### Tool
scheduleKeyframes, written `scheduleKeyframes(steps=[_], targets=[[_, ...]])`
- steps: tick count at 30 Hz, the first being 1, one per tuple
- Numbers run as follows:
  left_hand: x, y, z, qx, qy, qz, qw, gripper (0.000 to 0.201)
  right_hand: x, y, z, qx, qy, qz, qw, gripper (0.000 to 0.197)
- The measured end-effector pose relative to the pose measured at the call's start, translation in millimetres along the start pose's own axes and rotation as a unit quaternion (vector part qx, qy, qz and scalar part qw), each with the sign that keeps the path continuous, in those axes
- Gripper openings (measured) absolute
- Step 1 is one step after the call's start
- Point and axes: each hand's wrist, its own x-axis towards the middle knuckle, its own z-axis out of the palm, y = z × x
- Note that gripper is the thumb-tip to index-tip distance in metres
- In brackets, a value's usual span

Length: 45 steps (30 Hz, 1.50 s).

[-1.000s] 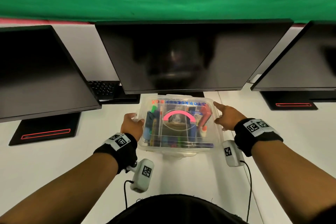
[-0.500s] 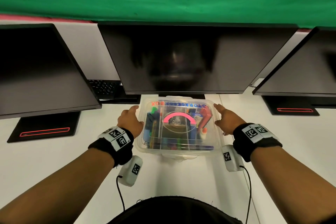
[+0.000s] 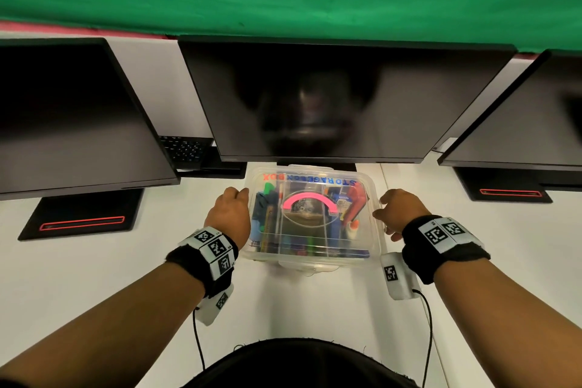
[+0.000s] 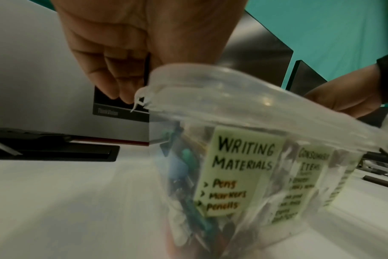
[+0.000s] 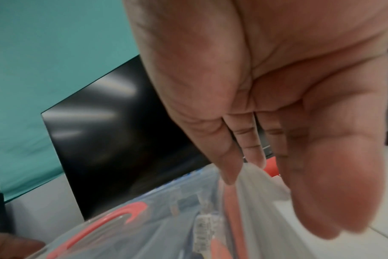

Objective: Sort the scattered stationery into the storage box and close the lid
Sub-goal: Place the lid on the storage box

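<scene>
At frame centre, box (image 3: 310, 249): clear, lid (image 3: 315, 179) on, stationery inside, below the middle monitor (image 3: 340, 98).
Left hand (image 3: 231, 214): fingers curled down at the box's left edge.
Right hand (image 3: 398, 208): fingers fairly straight, tips at the lid's right rim.
Handle (image 3: 309, 200): pink, lying flat.

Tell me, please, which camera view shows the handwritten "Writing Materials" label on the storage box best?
The left wrist view: the label on the storage box faces that camera and is readable. The head view sees only the box's top, so the label is hidden. The right wrist view shows the lid edge, no label.
</scene>
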Motion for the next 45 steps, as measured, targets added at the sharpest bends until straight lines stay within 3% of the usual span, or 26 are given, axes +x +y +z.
scheduleKeyframes(steps=[3,13,23,30,37,45], targets=[[-0.4,-0.3,0.9,0.021,0.004,0.004,1.000,0.056,-2.8,1.7,0.1,0.048,-0.010,0.010,0.999,0.037],[7.7,-2.3,2.9,0.049,-0.022,0.022,0.998,0.061,-0.5,-1.0,7.4,0.043,-0.002,0.005,0.999,0.041],[9.7,-14.6,8.1,-0.045,-0.038,0.023,0.998,0.060,-2.7,1.4,21.8,0.004,0.019,-0.023,1.000,0.044],[14.5,-7.5,-1.4,-0.056,0.037,0.040,0.997,0.061,1.7,2.8,17.7,0.039,0.059,-0.020,0.997,0.043],[20.3,-10.8,-0.4,-0.065,0.046,0.058,0.995,0.053,9.3,1.5,13.7,0.037,0.073,-0.019,0.996,0.045],[22.4,-9.8,2.9,-0.041,0.030,0.053,0.997,0.050,14.5,4.4,16.6,0.057,0.028,-0.012,0.998,0.049]])
